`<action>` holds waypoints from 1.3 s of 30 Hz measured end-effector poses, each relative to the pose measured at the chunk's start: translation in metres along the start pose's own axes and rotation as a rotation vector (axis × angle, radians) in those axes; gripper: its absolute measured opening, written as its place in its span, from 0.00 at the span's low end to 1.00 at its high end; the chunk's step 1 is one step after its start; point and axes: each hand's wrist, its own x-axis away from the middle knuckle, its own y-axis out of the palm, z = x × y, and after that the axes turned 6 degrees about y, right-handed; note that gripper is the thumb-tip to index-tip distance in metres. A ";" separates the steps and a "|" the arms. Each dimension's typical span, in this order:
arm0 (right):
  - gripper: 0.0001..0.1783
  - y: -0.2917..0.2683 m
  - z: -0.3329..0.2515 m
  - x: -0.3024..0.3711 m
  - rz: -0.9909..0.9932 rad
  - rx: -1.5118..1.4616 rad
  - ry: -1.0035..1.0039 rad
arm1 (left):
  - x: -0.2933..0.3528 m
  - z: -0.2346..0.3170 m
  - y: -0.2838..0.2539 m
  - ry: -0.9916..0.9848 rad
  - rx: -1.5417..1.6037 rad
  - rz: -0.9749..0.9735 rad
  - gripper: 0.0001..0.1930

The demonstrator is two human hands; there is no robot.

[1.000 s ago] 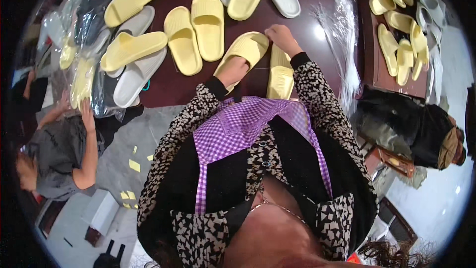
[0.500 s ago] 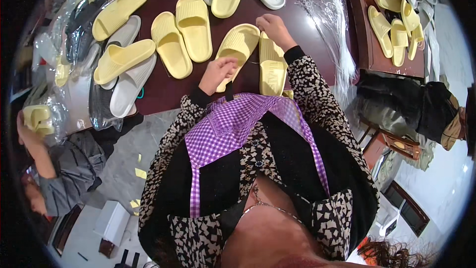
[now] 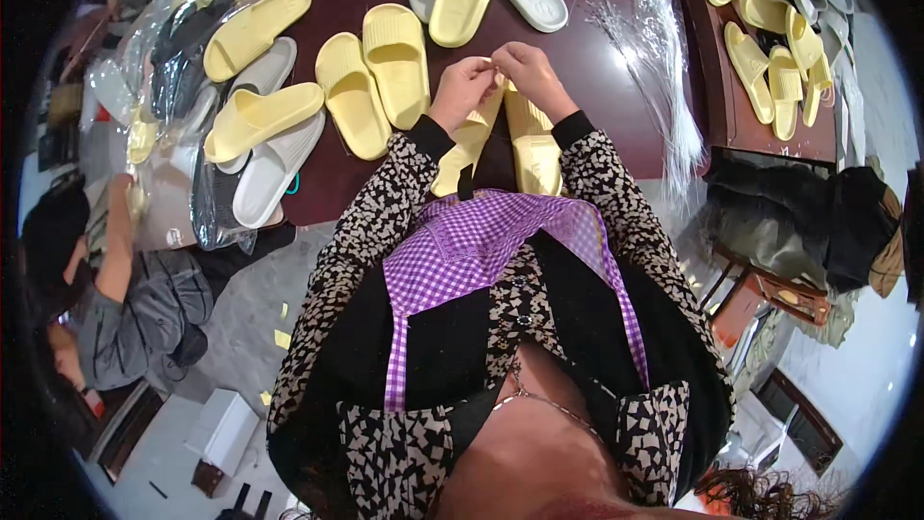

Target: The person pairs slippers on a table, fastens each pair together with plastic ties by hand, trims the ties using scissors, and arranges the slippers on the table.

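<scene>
Two yellow slide slippers lie side by side at the table's near edge, the left slipper and the right slipper. Above their strap ends my left hand and my right hand meet, fingertips pinched together. Whatever sits between those fingertips is too small to make out. Both hands cover the upper parts of the two slippers. Just left of my hands another yellow pair lies on the table, with its nearer slipper angled toward me.
Clear thin plastic strands are bundled at the table's right. Grey and yellow slippers pile up at the left beside clear plastic bags. A second table holds more slippers. At far left, a person in a grey top works.
My left hand has moved up and right from over the left slipper to meet my right hand. The right hand stays near the strap ends. The person at left has shifted their arm.
</scene>
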 end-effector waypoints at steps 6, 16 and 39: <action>0.09 0.001 0.017 -0.002 -0.043 -0.425 0.292 | -0.001 -0.002 -0.008 -0.051 0.002 0.060 0.07; 0.08 0.001 0.027 0.004 -0.045 -0.609 0.116 | -0.007 0.011 -0.003 -0.105 -0.020 0.110 0.07; 0.06 0.000 0.022 0.013 0.095 -0.273 0.101 | -0.016 0.004 -0.010 -0.244 0.253 -0.105 0.04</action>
